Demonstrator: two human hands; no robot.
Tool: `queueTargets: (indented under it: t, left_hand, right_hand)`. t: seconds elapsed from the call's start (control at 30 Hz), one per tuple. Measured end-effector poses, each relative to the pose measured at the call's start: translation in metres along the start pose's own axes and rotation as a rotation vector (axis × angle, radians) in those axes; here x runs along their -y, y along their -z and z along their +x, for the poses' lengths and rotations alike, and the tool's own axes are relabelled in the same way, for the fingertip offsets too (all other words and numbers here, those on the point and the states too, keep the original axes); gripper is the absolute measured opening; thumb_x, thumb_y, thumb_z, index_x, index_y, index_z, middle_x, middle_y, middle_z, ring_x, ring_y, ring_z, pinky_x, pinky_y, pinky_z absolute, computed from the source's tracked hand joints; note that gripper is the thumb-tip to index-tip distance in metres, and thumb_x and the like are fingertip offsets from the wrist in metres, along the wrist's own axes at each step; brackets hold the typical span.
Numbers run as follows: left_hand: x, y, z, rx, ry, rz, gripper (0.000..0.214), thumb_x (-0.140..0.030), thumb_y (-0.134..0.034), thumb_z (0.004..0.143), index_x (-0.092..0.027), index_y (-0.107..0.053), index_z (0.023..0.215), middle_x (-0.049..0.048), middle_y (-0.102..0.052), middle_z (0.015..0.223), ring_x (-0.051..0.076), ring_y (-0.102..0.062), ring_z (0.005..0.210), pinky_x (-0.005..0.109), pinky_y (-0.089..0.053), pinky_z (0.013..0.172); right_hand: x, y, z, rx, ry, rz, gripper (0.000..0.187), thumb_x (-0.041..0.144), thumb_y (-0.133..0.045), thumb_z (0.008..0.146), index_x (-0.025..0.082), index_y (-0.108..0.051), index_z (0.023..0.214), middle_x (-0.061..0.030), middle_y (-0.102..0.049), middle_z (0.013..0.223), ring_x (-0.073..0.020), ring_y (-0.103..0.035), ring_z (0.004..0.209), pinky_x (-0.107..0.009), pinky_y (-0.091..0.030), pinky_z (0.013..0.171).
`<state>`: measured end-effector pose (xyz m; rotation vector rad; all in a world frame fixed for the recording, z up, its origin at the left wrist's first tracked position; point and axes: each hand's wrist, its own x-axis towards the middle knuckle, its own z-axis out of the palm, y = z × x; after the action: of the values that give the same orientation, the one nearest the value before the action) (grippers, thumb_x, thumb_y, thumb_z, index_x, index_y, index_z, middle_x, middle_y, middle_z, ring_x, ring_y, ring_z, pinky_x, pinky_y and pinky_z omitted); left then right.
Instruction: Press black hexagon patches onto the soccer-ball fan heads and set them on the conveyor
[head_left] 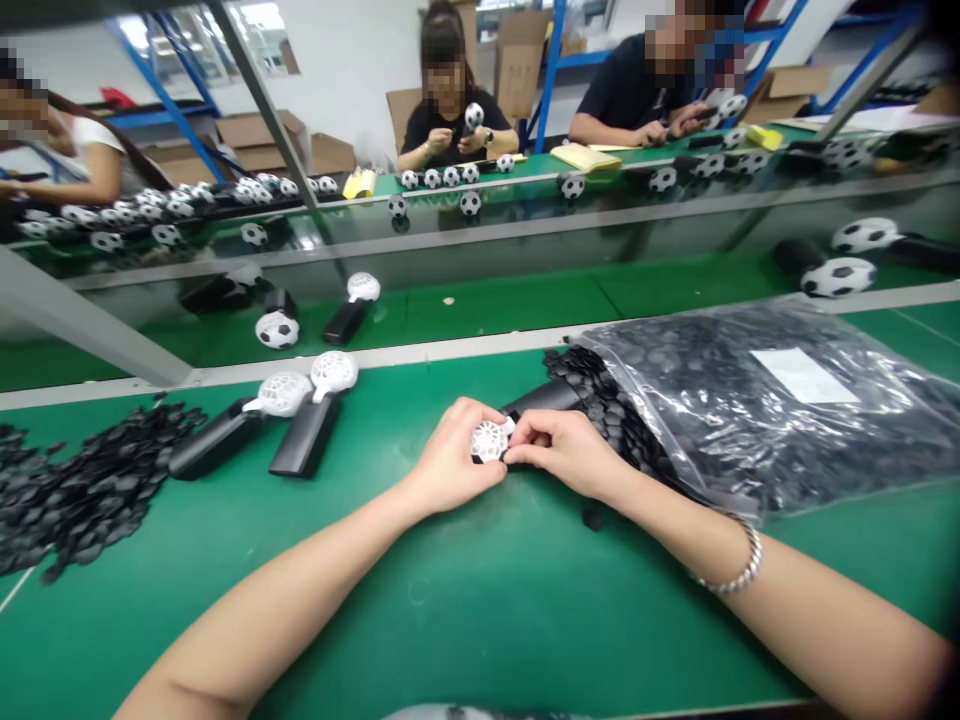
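My left hand (463, 455) is closed around the white lattice head of a handheld fan (489, 441) shaped like a football. Its black handle (551, 398) points away to the upper right, partly behind my right hand. Thumb and fingertips of my right hand (559, 448) are pinched together at the right edge of the head; whatever is between them is hidden. Just beyond that hand lies a heap of small flat black pieces (611, 415), spilling from a clear plastic bag (705, 400). One loose black piece (592, 518) rests on the green table nearer me.
Two fans with white heads (307, 435) lie to the left, beside another heap of black pieces (112, 480). A metal rail (420, 352) separates my table from a green conveyor belt (487, 300) carrying more fans. Several people sit across, one holding a football-patterned fan (474, 116).
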<state>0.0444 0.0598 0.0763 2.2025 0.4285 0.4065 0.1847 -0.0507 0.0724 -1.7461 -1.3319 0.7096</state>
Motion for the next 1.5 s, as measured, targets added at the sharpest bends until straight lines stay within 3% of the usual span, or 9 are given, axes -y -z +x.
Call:
queueTargets:
  t: [0.27,0.63,0.83,0.93,1.03,1.17,1.3,1.43,1.5]
  left_hand:
    - [0.006,0.003,-0.001,0.022,-0.100,0.016,0.042,-0.018,-0.065,0.062,-0.019,-0.051,0.101,0.0056,-0.052,0.103,0.021,-0.050,0.099,0.036,-0.041,0.088]
    - [0.002,-0.003,0.000,-0.043,-0.047,0.048,0.036,-0.013,-0.060,0.063,-0.020,-0.052,0.097,0.0041,-0.052,0.099,0.021,-0.051,0.096,0.034,-0.042,0.085]
    - [0.001,-0.007,-0.004,-0.085,-0.065,0.070,0.036,-0.013,-0.060,0.062,-0.020,-0.053,0.096,0.0040,-0.052,0.099,0.021,-0.051,0.097,0.036,-0.041,0.087]
    - [0.001,-0.004,0.000,-0.066,0.028,-0.034,0.037,-0.015,-0.065,0.059,-0.020,-0.056,0.094,0.0024,-0.054,0.096,0.020,-0.054,0.091,0.035,-0.044,0.082]
    - [0.007,0.008,0.022,0.006,0.165,-0.232,0.043,-0.020,-0.069,0.059,-0.018,-0.055,0.100,0.0022,-0.059,0.091,0.017,-0.057,0.079,0.031,-0.047,0.071]
    - [0.028,0.045,0.077,-0.043,0.205,-0.155,0.047,-0.034,-0.060,0.074,-0.017,-0.048,0.116,0.0076,-0.060,0.108,0.018,-0.058,0.093,0.030,-0.046,0.078]
    - [0.060,0.088,0.131,-0.371,0.344,0.227,0.061,-0.042,-0.059,0.075,-0.013,-0.038,0.125,0.0158,-0.044,0.128,0.027,-0.038,0.121,0.038,-0.033,0.097]
    - [0.092,0.111,0.163,-0.434,0.505,0.414,0.072,-0.041,-0.071,0.061,-0.011,-0.041,0.119,0.0231,-0.038,0.130,0.040,-0.028,0.125,0.051,-0.026,0.098]
    - [0.102,0.113,0.171,-0.393,0.580,0.460,0.066,-0.041,-0.072,0.060,-0.010,-0.045,0.112,0.0249,-0.046,0.123,0.042,-0.035,0.120,0.053,-0.031,0.092]
  right_hand:
    - [-0.003,0.001,0.006,0.104,-0.096,0.155,0.016,0.030,-0.066,0.069,0.016,-0.058,0.068,0.0034,-0.056,0.058,-0.0073,-0.049,0.048,-0.019,-0.039,0.047]
    - [-0.003,0.001,0.009,0.146,-0.087,0.206,0.020,0.033,-0.065,0.070,0.016,-0.056,0.070,0.0033,-0.054,0.059,-0.0072,-0.050,0.047,-0.020,-0.041,0.046]
    - [0.001,0.007,0.008,0.099,0.004,-0.126,0.019,0.036,-0.060,0.076,0.017,-0.057,0.073,0.0008,-0.059,0.064,-0.0112,-0.053,0.056,-0.024,-0.040,0.054]
    - [0.003,0.026,0.018,0.071,0.223,-0.467,0.042,0.048,-0.068,0.065,0.018,-0.059,0.093,-0.0086,-0.063,0.094,-0.0243,-0.056,0.089,-0.036,-0.041,0.075]
    - [-0.004,0.051,0.041,0.118,0.348,-0.718,0.067,0.050,-0.073,0.056,0.018,-0.053,0.111,-0.0128,-0.057,0.113,-0.0332,-0.047,0.108,-0.044,-0.033,0.087]
    - [-0.021,0.077,0.089,0.209,0.219,-0.805,0.051,0.047,-0.068,0.064,0.018,-0.056,0.104,-0.0094,-0.063,0.100,-0.0260,-0.056,0.091,-0.033,-0.040,0.074]
    - [-0.043,0.098,0.141,-0.116,-0.089,-0.910,0.060,0.055,-0.067,0.060,0.016,-0.055,0.104,-0.0124,-0.060,0.102,-0.0285,-0.055,0.091,-0.032,-0.041,0.067]
    - [-0.059,0.114,0.171,-0.253,-0.327,-0.885,0.056,0.049,-0.063,0.069,0.015,-0.053,0.112,-0.0154,-0.056,0.111,-0.0317,-0.052,0.097,-0.039,-0.042,0.073]
    - [-0.057,0.116,0.167,-0.281,-0.299,-0.906,0.052,0.042,-0.064,0.070,0.015,-0.055,0.113,-0.0174,-0.052,0.115,-0.0346,-0.049,0.103,-0.044,-0.041,0.078]
